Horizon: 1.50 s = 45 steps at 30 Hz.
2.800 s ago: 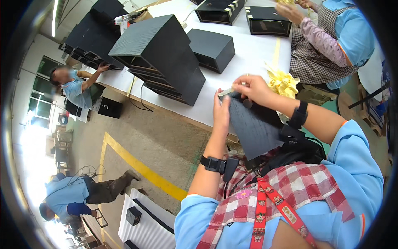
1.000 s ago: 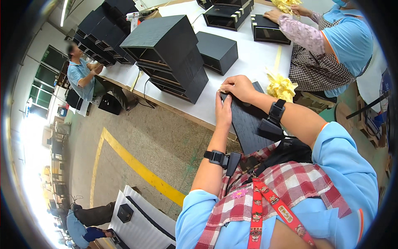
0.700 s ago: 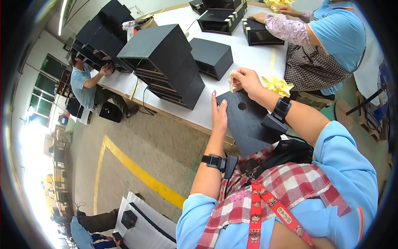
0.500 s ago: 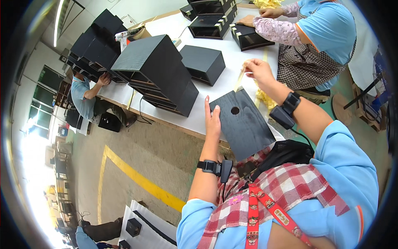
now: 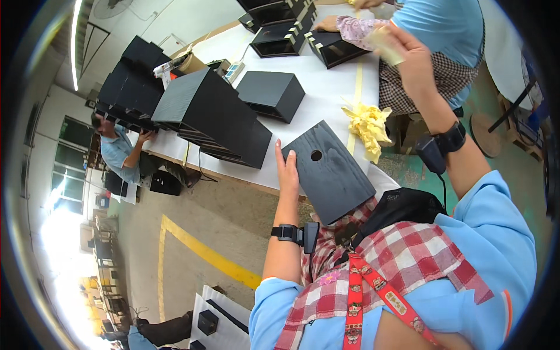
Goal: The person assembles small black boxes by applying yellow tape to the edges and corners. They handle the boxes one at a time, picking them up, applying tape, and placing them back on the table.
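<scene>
A black wood-grained box with a round hole in its upper face rests tilted against my lap at the table's edge. My left hand grips it along the left side, with fingers pointing up. Raised at the upper right, my right hand pinches a strip of pale yellow tape, blurred by motion and clear of the box. A heap of crumpled yellow tape lies on the table just beyond the box's right side.
The white-covered table holds a stack of black boxes, a single black box and a heat-gun-like tool. A co-worker in a blue shirt works at the far right; another person sits at the left.
My right hand has pulled the tape strip up and right, away from the box. My left hand still holds the box. The view has shifted slightly.
</scene>
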Each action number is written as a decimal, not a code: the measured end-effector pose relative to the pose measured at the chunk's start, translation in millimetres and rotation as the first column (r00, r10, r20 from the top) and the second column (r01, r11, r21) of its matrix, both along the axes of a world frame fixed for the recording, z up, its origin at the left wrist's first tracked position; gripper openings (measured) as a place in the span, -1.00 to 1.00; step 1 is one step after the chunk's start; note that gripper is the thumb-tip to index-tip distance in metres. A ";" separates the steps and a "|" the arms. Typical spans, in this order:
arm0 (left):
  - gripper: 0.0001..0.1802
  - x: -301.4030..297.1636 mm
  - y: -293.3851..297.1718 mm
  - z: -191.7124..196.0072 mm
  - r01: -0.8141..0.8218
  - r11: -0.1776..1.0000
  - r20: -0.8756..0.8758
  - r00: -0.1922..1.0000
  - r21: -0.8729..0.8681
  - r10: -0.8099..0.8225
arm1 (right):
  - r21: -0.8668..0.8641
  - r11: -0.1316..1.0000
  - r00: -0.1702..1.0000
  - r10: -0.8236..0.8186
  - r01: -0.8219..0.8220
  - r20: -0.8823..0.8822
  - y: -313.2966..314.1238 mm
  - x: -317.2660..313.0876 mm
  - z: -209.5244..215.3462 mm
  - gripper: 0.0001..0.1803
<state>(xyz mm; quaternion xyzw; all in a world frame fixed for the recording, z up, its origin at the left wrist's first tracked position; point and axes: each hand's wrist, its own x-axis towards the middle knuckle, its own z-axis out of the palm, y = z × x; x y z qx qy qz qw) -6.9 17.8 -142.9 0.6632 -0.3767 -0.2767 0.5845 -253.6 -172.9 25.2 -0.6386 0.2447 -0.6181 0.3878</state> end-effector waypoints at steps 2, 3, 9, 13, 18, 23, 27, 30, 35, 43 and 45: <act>-0.38 8.1 4.5 -6.3 -0.058 0.996 0.125 0.991 0.061 0.050 | 0.074 0.993 0.986 0.105 -0.096 -0.132 15.6 4.7 -12.5 -0.51; -0.38 9.8 7.4 -8.3 -0.116 0.991 0.182 0.978 0.067 0.102 | 0.089 0.995 0.957 0.078 -0.055 -0.280 13.4 2.4 -29.2 -0.59; -0.54 -30.7 60.4 10.4 -0.153 0.969 0.109 0.985 0.191 0.134 | -0.246 0.960 0.758 -0.062 -0.132 -0.649 -14.6 -7.2 -151.6 -0.79; -0.56 -71.1 82.2 25.1 -0.091 0.960 -0.005 0.995 0.265 0.096 | -0.098 0.995 0.722 -0.091 0.033 -0.686 -4.4 -7.6 -127.6 -0.88; -0.51 -81.6 74.7 33.4 -0.140 0.977 -0.400 0.896 0.159 0.194 | -0.323 0.946 0.768 -0.207 0.000 -0.606 -16.7 -3.9 -121.2 -0.89; -0.50 -80.3 68.7 37.9 -0.124 0.972 -0.463 0.862 0.200 0.206 | -0.327 0.930 0.653 -0.144 -0.166 -0.743 -28.5 6.5 -149.3 -0.86; -0.50 -85.5 59.7 50.0 -0.149 0.953 -0.431 0.866 0.264 0.255 | -0.255 0.948 0.620 -0.086 -0.189 -0.779 -28.5 0.3 -128.9 -0.85; -0.51 -83.3 43.6 70.6 -0.153 0.966 -0.277 0.938 0.210 0.209 | -0.269 0.959 0.732 -0.121 -0.089 -0.671 -25.0 -1.8 -116.0 -0.87; -0.54 -63.6 -8.1 142.3 -0.164 0.986 -0.088 0.982 0.022 0.165 | -0.189 0.981 0.807 -0.084 -0.034 -0.585 -28.1 -6.0 -130.3 -0.84; -0.49 41.3 -141.1 152.0 -0.276 0.934 -0.233 0.947 -0.227 0.223 | -0.043 0.984 0.863 0.128 -0.171 -0.489 -46.3 -0.2 -68.4 -0.85; -0.47 57.5 -163.1 145.8 -0.286 0.924 -0.256 0.941 -0.253 0.222 | -0.018 0.975 0.832 0.180 -0.222 -0.524 -61.3 2.8 -57.4 -0.85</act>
